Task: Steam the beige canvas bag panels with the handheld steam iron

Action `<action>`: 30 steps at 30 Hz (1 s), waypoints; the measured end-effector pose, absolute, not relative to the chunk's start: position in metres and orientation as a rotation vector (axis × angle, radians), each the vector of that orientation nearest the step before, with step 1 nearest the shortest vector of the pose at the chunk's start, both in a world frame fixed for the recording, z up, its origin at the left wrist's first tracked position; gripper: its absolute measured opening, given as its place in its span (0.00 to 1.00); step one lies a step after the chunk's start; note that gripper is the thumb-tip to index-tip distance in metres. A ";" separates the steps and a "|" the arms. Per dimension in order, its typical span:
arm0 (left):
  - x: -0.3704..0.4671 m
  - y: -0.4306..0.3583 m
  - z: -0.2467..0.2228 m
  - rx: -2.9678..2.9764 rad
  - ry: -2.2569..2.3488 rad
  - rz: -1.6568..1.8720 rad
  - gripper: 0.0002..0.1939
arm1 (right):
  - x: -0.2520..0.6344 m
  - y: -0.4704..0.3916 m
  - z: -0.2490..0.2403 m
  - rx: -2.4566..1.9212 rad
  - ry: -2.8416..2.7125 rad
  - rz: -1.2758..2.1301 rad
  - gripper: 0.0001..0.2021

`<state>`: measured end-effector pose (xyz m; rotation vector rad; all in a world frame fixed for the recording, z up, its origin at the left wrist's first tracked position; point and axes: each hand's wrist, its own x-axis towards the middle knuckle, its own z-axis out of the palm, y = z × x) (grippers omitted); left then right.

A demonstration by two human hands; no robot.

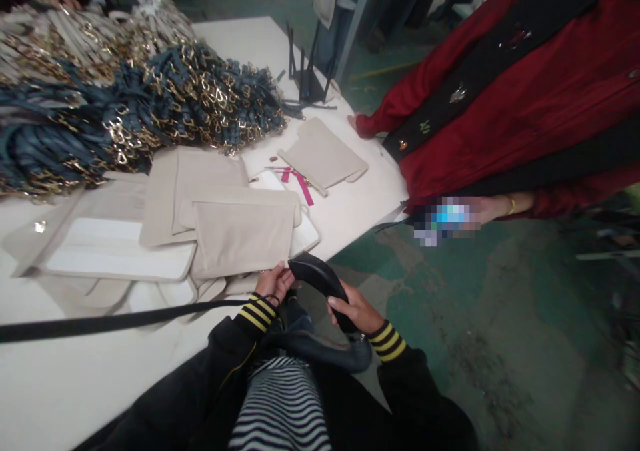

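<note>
The right hand (355,309) is closed around a black curved handle (320,281), held just off the table's near edge (350,237) above the lap. The handle's long axis runs from the right hand up and leftward, its far tip meeting the left hand (274,283). The left hand's fingers are curled, touching that tip and the near edge of a beige fabric piece (243,237). A black strap (100,321) crosses the table leftward from the left wrist.

My left hand (274,282) sits palm-up with curled fingers at the near edge of the white table (75,377), while my right hand (354,307), just off that edge, is closed in a grip, both sleeves bent inward.
</note>
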<state>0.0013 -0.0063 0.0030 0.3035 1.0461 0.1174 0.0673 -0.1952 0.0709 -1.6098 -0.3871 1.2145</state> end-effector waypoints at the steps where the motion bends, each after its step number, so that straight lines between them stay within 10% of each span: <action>1: 0.000 -0.006 0.004 0.309 1.040 0.115 0.06 | 0.068 -0.193 0.072 -1.606 -0.372 1.192 0.18; 18: -0.044 0.008 0.017 0.687 1.035 -0.288 0.08 | 0.101 -0.137 0.060 -1.824 -0.193 0.904 0.16; 30: -0.039 0.200 0.028 1.843 1.346 0.631 0.09 | 0.133 -0.084 0.048 -1.915 -0.234 0.735 0.15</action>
